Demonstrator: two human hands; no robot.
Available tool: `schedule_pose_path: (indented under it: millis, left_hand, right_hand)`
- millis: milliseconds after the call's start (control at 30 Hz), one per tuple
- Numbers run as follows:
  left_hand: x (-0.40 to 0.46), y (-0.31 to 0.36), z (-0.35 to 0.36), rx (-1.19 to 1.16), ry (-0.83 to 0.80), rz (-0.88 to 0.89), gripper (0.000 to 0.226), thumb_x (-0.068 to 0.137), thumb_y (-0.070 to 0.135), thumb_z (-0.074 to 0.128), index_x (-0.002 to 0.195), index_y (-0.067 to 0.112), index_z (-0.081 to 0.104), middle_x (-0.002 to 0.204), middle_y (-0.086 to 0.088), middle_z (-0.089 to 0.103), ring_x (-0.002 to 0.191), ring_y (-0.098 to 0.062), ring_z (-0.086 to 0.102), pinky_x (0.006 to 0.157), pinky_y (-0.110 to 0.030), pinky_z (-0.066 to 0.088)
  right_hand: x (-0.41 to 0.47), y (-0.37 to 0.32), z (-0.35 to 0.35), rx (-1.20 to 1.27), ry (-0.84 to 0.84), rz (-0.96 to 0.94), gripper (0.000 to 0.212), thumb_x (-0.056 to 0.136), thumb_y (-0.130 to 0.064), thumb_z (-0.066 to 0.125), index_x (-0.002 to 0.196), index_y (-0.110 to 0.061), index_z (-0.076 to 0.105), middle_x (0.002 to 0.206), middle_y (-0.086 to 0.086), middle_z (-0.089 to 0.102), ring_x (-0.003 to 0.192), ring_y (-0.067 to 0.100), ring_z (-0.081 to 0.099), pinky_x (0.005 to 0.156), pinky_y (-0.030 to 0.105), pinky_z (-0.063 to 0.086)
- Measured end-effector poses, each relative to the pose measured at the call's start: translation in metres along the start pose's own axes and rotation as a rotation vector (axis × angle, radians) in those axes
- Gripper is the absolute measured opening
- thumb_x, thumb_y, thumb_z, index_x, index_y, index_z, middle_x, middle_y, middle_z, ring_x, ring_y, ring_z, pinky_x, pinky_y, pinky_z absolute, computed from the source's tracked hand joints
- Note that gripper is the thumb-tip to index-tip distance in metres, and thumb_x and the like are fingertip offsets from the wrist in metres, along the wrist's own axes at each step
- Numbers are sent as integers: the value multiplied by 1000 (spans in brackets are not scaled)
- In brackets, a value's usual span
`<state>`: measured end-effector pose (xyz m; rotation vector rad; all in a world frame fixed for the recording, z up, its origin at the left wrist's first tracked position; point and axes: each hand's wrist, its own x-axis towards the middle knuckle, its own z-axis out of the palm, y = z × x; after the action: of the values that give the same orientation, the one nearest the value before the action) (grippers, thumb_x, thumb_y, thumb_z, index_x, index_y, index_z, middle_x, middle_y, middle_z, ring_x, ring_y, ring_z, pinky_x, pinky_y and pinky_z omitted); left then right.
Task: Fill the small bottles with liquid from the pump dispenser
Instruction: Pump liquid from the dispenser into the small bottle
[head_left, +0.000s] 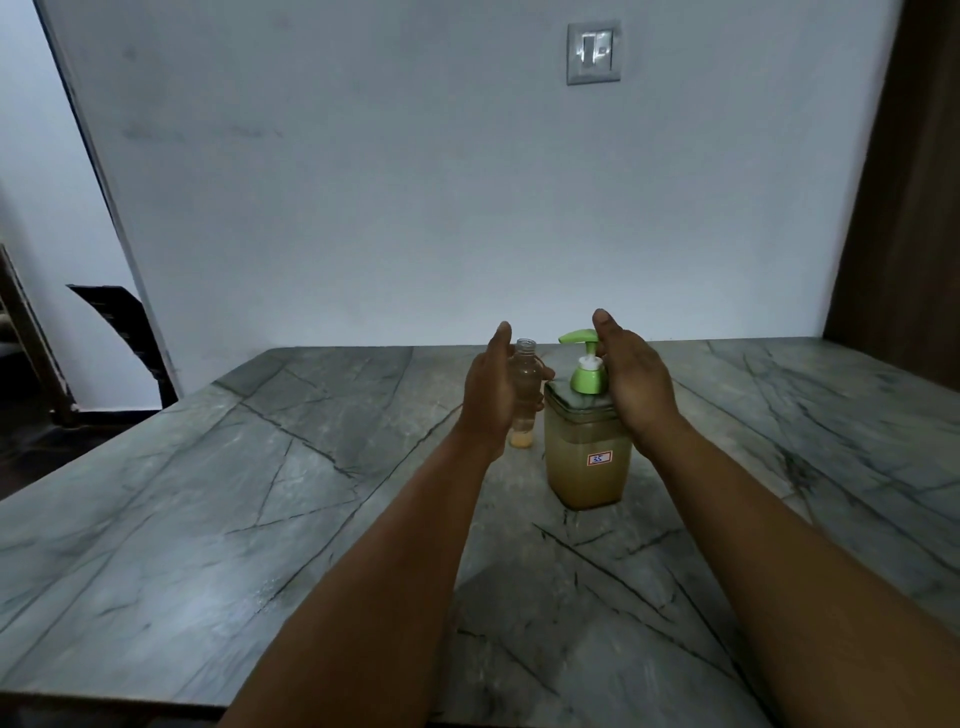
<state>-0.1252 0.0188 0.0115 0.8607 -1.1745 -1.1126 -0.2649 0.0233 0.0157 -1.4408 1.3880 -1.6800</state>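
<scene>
A small clear bottle without a cap stands upright with a little yellowish liquid at its bottom. My left hand holds it, fingers wrapped round its far side. Right of it stands the pump dispenser, a square clear jar of yellow-brown liquid with a green pump head whose spout points left toward the bottle's mouth. My right hand is beside the pump on its right, thumb up, fingers hidden behind the pump; whether they touch it cannot be seen.
Both stand on a grey marble table that runs to a white wall. A light switch is on the wall. A dark chair is at the left, a brown wooden panel at the right.
</scene>
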Motion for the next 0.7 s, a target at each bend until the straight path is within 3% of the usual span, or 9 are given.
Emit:
schedule_pose_path:
  millis: [167,233,367,433,500,600,700]
  left_hand:
    - [0,1,-3,93,37,86,76,93,66,24,66,6,61,68,-16,67,59,-21,61,58,-27,48]
    - [2,2,-6,129,43,109,79,90,70,20,63,9,60,65,-14,64,60,-22,60,59,-28,47]
    - [8,7,-18,163,29,133,73,73,79,36,72,9,56,61,-6,59,56,-18,57,50,-24,43]
    - [15,5,-30,205,10,176,58,75,72,54,79,14,53,64,-3,58,59,-17,56,48,-24,44]
    - [21,0,-44,184,-24,159,38,78,50,71,83,18,53,72,-4,58,66,-18,56,53,-28,46]
    - [27,-9,-60,205,-11,107,19,74,23,62,89,15,53,84,-8,56,74,-21,54,62,-33,45]
    - [32,-17,-72,282,8,62,28,68,11,62,94,14,53,87,-5,56,83,-22,54,70,-36,45]
  right_hand:
    - [-1,0,-1,0,7,-4,59,89,-61,45,95,-6,65,100,13,66,87,20,58,77,33,43]
    - [-1,-1,-2,6,14,1,63,89,-61,45,103,-3,64,105,15,65,94,25,60,84,37,45]
    - [0,0,-3,5,13,-4,67,88,-63,45,107,-1,63,107,17,65,101,27,60,91,40,45]
    - [1,1,-3,7,9,-9,68,88,-64,45,104,0,63,106,17,65,99,28,60,89,40,45]
    - [2,3,-3,10,9,-11,68,88,-63,45,101,1,63,104,18,65,93,27,60,88,40,45]
    - [2,3,-2,31,7,0,66,88,-62,47,97,2,62,98,19,64,84,19,56,82,36,43]
    - [1,3,-1,48,6,5,67,88,-61,48,98,3,62,86,9,60,82,17,54,79,34,41]
